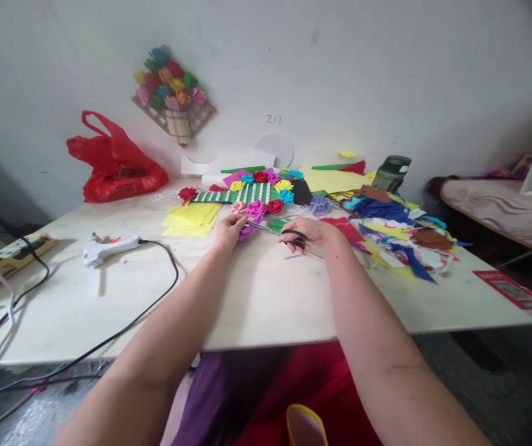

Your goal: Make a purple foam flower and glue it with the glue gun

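At nine o'clock on the table [270, 303], the glue gun [108, 249] lies well apart, perhaps for its heat; its cord [173, 285] bows near the left forearm. Mid-table, the left hand [231, 229] pinches what looks like purple paper [246, 234], seemingly steadying it; flowers [256, 209] sit at twelve. Scissors [293, 236] fill the right hand [309, 231], fingers closed round the handles. Scraps [386, 214] crowd three o'clock, limiting elbow room.

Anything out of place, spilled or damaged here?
No damage shows. The scraps at right lie in a jumbled heap, and the glue gun trails its cord over the front edge of the table; both look untidy.
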Action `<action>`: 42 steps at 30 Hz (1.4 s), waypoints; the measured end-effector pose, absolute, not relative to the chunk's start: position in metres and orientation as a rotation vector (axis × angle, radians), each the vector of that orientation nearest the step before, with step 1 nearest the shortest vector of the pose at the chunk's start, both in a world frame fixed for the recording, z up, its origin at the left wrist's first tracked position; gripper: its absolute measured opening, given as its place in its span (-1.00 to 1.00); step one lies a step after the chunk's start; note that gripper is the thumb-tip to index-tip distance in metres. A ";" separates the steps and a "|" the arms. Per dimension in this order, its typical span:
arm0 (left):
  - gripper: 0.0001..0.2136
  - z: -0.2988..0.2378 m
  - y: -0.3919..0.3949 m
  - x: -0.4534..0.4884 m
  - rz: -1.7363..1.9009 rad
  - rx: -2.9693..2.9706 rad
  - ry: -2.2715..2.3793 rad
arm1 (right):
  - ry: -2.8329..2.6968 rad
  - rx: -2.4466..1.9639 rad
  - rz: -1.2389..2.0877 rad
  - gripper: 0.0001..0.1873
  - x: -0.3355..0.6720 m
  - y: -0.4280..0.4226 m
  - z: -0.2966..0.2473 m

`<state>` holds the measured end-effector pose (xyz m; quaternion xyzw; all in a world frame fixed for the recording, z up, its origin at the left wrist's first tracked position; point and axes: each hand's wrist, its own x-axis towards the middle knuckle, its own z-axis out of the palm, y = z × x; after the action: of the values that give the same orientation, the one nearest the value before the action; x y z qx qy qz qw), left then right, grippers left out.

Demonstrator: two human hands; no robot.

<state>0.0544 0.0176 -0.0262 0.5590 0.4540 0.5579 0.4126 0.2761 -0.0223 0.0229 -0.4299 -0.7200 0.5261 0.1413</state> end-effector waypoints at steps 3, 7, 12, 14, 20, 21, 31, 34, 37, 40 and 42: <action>-0.68 -0.028 0.019 0.055 1.414 1.409 1.148 | -2.075 -1.229 1.529 -0.62 0.276 -0.021 0.022; -0.66 -0.027 0.019 0.056 1.429 1.374 1.112 | -2.090 -1.288 1.447 -0.64 0.274 -0.023 0.023; -0.66 -0.023 0.015 0.054 1.400 1.315 1.079 | -2.140 -1.491 1.123 -0.68 0.270 -0.024 0.027; -0.67 -0.022 0.015 0.052 1.373 1.297 1.059 | -2.205 -1.506 0.949 -0.65 0.270 -0.023 0.029; -0.67 -0.021 0.017 0.045 1.282 1.222 1.071 | -2.359 -1.581 0.485 -0.60 0.273 -0.020 0.029; -0.67 -0.022 0.018 0.044 1.272 1.220 1.066 | -2.371 -1.584 0.431 -0.59 0.273 -0.020 0.029; -0.69 -0.021 0.017 0.044 1.246 1.274 1.054 | -2.455 -1.628 -0.032 -0.55 0.258 -0.024 0.030; -0.71 -0.019 0.015 0.046 1.254 1.298 1.041 | -2.458 -1.668 -0.098 -0.55 0.252 -0.028 0.031; -0.72 -0.018 0.014 0.047 1.260 1.322 1.064 | -2.476 -1.672 -0.143 -0.57 0.247 -0.030 0.033; -0.74 -0.019 0.015 0.048 1.296 1.362 1.095 | -2.487 -1.672 -0.189 -0.60 0.243 -0.032 0.033; -0.76 -0.019 0.016 0.048 1.335 1.396 1.085 | -2.485 -1.678 -0.214 -0.62 0.241 -0.033 0.033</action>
<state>0.0481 0.0164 -0.0194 0.5637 0.4381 0.5391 0.4469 0.2407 -0.0334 0.0329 -0.5569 -0.8248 -0.0709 0.0676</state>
